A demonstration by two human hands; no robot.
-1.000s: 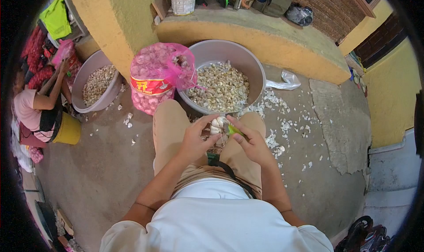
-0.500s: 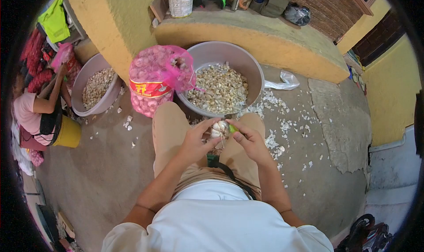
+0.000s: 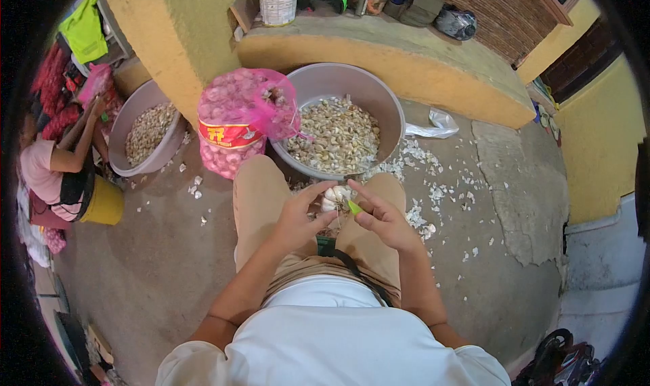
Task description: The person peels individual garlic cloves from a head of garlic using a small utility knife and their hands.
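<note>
Between my knees, my left hand [image 3: 300,218] grips a whole white garlic bulb [image 3: 334,198] with its fingers curled round one side. My right hand [image 3: 387,221] holds a small bright green knife [image 3: 355,208] against the bulb's right side; most of the tool is hidden by the fingers. Just beyond my knees stands a wide grey basin [image 3: 395,102] with many loose garlic cloves [image 3: 335,132] in it. Left of it, touching the rim, is a pink mesh sack [image 3: 233,98] full of garlic bulbs.
White garlic skins [image 3: 433,193] litter the floor to the right, near a plastic bag [image 3: 437,124]. At far left a person [image 3: 57,163] sits on a yellow bucket [image 3: 105,202] beside another clove-filled basin [image 3: 172,142]. A yellow ledge [image 3: 386,68] runs behind, with a white pail [image 3: 277,4] on it.
My right hand has turned slightly, bringing the green knife lower and more across the bulb's right side. The bulb has rotated a little in my left hand.
</note>
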